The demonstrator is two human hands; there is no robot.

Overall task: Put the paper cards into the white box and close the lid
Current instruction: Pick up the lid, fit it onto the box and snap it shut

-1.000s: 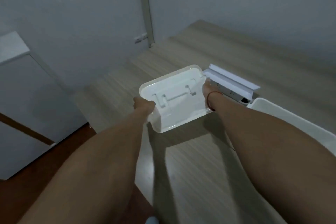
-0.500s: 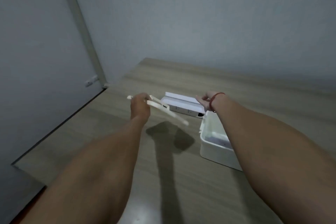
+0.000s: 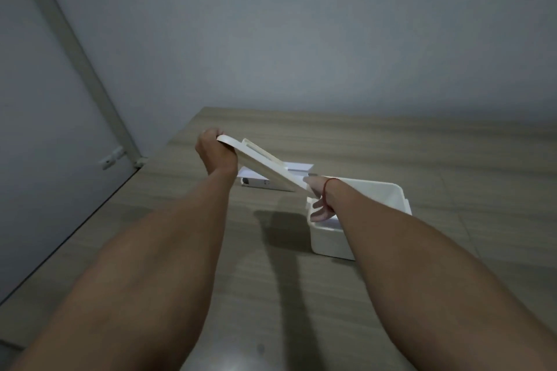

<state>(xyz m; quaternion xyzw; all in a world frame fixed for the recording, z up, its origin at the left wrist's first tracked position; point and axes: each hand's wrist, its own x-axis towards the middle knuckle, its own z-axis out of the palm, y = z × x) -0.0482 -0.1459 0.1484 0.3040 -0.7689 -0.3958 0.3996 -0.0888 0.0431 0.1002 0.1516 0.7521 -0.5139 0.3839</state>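
Both hands hold the lid (image 3: 265, 167) tilted in the air, the left hand (image 3: 215, 153) gripping its high end, the right hand (image 3: 321, 199) closed on its low end over the open white box (image 3: 373, 199) on the tabletop (image 3: 452, 144). Paper lies inside.

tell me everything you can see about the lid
The lid is a flat off-white panel that looks like plastic, with rounded corners and a raised ridge on its upper face. It is off the box and held in the air, tilted, its high end to the left and its low end at the box's near-left corner. The left hand grips the high end; the right hand meets the low end. It casts a shadow on the table.
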